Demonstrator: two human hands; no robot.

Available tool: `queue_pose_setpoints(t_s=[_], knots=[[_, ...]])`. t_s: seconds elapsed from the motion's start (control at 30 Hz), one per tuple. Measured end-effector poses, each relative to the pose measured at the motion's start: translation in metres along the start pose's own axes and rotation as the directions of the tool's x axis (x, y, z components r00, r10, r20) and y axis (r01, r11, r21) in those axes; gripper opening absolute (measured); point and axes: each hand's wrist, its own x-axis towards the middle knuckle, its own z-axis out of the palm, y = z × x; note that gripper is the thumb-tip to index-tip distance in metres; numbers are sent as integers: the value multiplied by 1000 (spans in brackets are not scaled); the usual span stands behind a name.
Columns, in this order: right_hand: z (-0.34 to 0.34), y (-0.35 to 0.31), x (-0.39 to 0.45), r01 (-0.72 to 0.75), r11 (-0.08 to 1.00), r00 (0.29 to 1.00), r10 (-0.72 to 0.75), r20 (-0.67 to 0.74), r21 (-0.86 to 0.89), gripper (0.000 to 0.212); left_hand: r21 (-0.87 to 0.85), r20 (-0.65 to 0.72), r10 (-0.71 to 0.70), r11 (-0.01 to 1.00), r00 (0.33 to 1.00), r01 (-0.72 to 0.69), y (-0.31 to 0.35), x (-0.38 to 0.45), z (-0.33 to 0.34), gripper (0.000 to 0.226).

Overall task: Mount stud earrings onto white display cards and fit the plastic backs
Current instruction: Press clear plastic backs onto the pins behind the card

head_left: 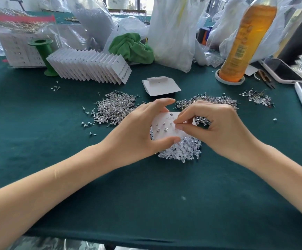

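Off to the left of my fingers lies a heap of stud earrings (114, 108). My left hand (137, 129) clamps the white display card (166, 128) between thumb and curled fingers, just above the pile of plastic backs (182, 150). My right hand (217, 127) pinches thumb and forefinger together against the card's right part; what they pinch is too small to tell.

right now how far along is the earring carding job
Done: a fanned row of filled white display cards lies at the back left. In hand: the left hand holds a white card bearing several studs while the right hand pinches at it. Left: big heaps of silver stud earrings and clear plastic backs.
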Motion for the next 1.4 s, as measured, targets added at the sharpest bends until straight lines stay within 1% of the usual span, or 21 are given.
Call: queue_pose_setpoints(t_s=[0.43,0.67,0.8,0.9,1.0,1.07,1.13,1.2,1.27,1.33,1.4], knots=[[6,6,-1,173,979,984,-177,-33,-104,7,-12,-19,-5,1000,1000,5,4,0,-2,72],[6,5,0,194,970,979,-201,-34,-149,9,-26,-26,-16,1000,1000,15,6,1,-4,72],[6,5,0,176,973,983,-183,-30,-152,10,-33,-27,-23,999,999,23,7,1,-5,73],[4,2,1,136,982,988,-144,-52,-133,14,-37,-19,-29,999,999,29,8,1,-6,74],[1,-4,1,62,995,989,-71,-128,-74,21,-30,-16,-29,999,999,29,8,1,-6,74],[-4,-5,4,-43,999,974,36,-223,-24,23,-26,-13,-30,999,999,30,7,1,-6,74],[-12,3,7,-173,985,942,169,-291,13,25,-26,-8,-34,999,999,34,6,1,-6,75],[-23,14,9,-290,957,929,273,-248,-33,26,-26,-6,-37,999,999,36,4,1,-6,76],[-33,26,9,-359,915,930,334,-155,-184,22,-19,-2,-40,999,999,40,2,2,-6,77],[-38,34,8,-386,863,922,376,-95,-325,19,0,-4,-39,999,999,39,1,2,-6,77],[-42,34,9,-380,846,919,393,-43,-374,14,12,-13,-42,999,999,42,-1,3,-6,76]])
